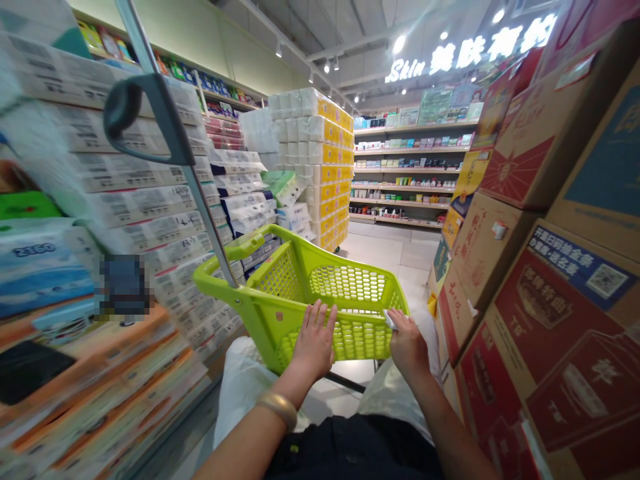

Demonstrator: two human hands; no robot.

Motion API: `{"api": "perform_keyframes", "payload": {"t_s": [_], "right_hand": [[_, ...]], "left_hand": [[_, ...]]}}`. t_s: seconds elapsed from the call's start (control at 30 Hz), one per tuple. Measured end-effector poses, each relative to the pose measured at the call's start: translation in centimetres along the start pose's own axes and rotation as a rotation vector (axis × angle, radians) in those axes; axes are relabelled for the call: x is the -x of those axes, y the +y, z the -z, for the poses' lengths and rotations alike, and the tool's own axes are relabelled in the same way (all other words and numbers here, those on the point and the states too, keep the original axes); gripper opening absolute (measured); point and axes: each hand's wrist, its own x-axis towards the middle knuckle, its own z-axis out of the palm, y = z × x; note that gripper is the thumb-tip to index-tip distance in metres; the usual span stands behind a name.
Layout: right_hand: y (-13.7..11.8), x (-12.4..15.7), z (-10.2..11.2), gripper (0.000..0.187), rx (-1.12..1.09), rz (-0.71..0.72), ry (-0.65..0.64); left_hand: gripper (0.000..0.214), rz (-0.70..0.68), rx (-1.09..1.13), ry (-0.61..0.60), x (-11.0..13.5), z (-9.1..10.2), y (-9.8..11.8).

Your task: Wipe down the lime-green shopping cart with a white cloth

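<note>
A lime-green plastic shopping basket [280, 277] on wheels stands in the aisle just in front of me, empty as far as I can see. My left hand [315, 337] lies flat on the basket's near wall, fingers stretched up to the rim. My right hand [407, 343] is closed at the basket's near right corner, pinching a small white thing [391, 320] that I cannot make out. A gold bangle [278, 407] sits on my left wrist. The basket's grey pull handle [150, 120] rises up to the left.
Stacked tissue packs [150, 227] fill the shelves on the left. Red and brown cartons [545, 280] are piled high on the right. A tall stack of toilet-paper packs [313, 160] stands ahead, with product shelves [405, 180] behind it across the tiled floor [395, 250].
</note>
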Motion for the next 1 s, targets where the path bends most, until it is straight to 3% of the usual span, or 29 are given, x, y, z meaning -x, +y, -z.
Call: {"api": "perform_keyframes", "payload": {"t_s": [0.2, 0.43, 0.63, 0.87, 1.0], "right_hand": [[-1.8, 0.1, -0.8, 0.057, -0.008, 0.081, -0.029], [1.1, -0.3, 0.4, 0.057, 0.017, -0.053, 0.005], [-1.3, -0.4, -1.1, 0.058, 0.001, 0.09, -0.023], [0.9, -0.8, 0.9, 0.055, 0.063, -0.044, 0.006], [-0.1, -0.5, 0.2, 0.055, 0.03, -0.007, -0.006]], "left_hand": [[0.087, -0.005, 0.015, -0.05, -1.1, 0.4, 0.0], [0.089, -0.031, 0.03, -0.073, -1.4, 0.3, -0.3], [0.087, -0.036, 0.055, -0.08, -2.2, 0.3, 0.2], [0.084, -0.045, 0.082, -0.098, -2.6, 0.5, 0.6], [0.085, -0.05, 0.101, -0.109, -2.6, 0.4, 0.7]]}}
